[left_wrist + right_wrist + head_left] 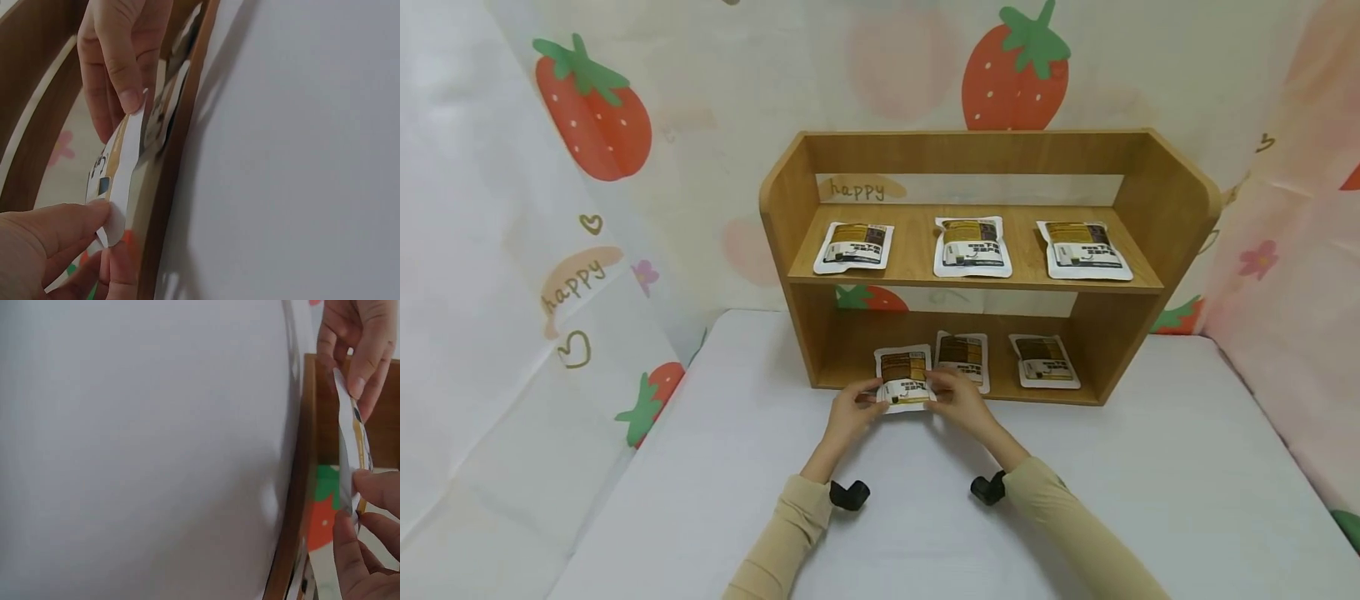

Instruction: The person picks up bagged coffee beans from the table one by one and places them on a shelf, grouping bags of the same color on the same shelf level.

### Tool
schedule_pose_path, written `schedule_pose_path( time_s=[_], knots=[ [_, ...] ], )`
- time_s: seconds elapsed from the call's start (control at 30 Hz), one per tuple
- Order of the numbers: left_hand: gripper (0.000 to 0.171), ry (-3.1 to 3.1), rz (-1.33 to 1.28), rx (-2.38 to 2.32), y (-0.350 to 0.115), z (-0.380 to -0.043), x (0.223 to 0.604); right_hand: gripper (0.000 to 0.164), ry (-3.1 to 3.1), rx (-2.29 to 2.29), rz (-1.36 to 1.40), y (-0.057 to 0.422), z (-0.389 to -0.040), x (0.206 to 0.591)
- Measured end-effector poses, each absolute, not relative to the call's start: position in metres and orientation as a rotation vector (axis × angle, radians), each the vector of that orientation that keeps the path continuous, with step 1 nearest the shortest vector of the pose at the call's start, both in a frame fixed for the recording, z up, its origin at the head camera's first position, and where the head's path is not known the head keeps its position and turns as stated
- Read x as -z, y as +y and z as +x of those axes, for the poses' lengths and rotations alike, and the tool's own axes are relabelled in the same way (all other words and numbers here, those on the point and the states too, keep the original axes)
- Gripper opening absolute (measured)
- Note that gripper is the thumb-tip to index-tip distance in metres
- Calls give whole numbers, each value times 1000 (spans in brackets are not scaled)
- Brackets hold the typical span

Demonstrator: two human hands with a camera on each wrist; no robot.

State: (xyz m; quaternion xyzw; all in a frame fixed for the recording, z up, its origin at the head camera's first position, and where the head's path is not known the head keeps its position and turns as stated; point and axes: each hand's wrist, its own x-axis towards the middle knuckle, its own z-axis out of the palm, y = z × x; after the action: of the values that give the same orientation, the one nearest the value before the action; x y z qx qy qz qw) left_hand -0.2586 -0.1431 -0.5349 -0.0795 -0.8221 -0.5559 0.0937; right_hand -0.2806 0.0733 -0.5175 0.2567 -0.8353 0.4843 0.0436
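Observation:
Both hands hold one white food pouch [904, 377] with a brown and yellow printed label, at the front of the lower shelf on the left. The left hand [850, 414] pinches its left edge, thumb on the front and fingers behind, as the left wrist view shows on the pouch [120, 169]. At the opposite edge the right hand [961, 402] pinches it the same way; in the right wrist view the pouch [349, 444] is seen edge-on. Just right of it, a similar pouch [964, 354] lies on the lower shelf, partly hidden by the right hand.
A two-tier wooden shelf [977, 284] stands at the back of the white table [917, 533]. Similar pouches sit on its upper tier: left [854, 247], middle [973, 247] and right [1084, 250]. Another pouch [1045, 362] lies at the lower right. Strawberry-printed cloth hangs behind.

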Motion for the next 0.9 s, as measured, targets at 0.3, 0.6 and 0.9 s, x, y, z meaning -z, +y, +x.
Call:
schedule_pose_path(
  time_s=[0.3, 0.6, 0.9],
  knots=[
    [38, -2440, -183, 1548, -162, -274, 532, 47, -2601, -1568, 678, 41, -301, 530],
    [32, -2538, -87, 1404, -175, -289, 535, 45, -2651, -1624, 562, 13, -315, 541],
    [28, -2484, -66, 1243, -173, -295, 530, 43, -2454, -1475, 785, -1, -398, 636]
  ],
)
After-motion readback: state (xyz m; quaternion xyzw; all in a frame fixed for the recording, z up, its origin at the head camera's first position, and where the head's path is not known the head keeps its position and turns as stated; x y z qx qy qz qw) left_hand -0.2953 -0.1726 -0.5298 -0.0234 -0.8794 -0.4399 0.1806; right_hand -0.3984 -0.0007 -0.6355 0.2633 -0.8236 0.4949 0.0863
